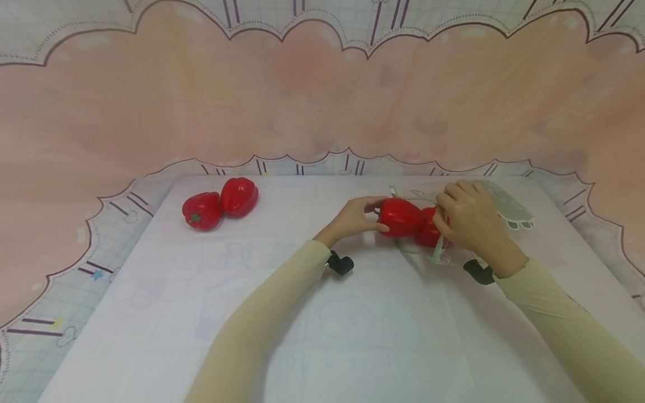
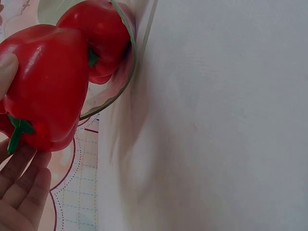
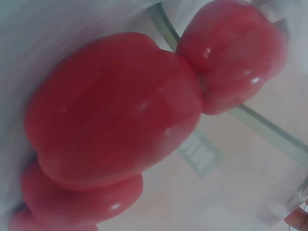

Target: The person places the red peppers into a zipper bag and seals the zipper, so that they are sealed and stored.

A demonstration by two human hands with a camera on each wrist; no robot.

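Scanning the white desk (image 1: 353,347) from the left, we find one red pepper (image 1: 202,211) lying with its green stem toward us, and a second pepper (image 1: 240,197) touching it on its right. Well apart from that pair, our left hand (image 1: 355,217) grasps a third pepper (image 1: 400,217) between thumb and fingers. This pepper is at the green-edged mouth of a clear bag (image 1: 437,252); we cannot tell how far inside it sits. Just to its right, another pepper (image 1: 427,229) lies in the bag, and from the right wrist we see several red peppers crowded together. Our right hand (image 1: 468,217) pinches the bag's edge, its fingers curled. Farther right, we see a green print (image 1: 511,204) and our pale right sleeve (image 1: 569,319).
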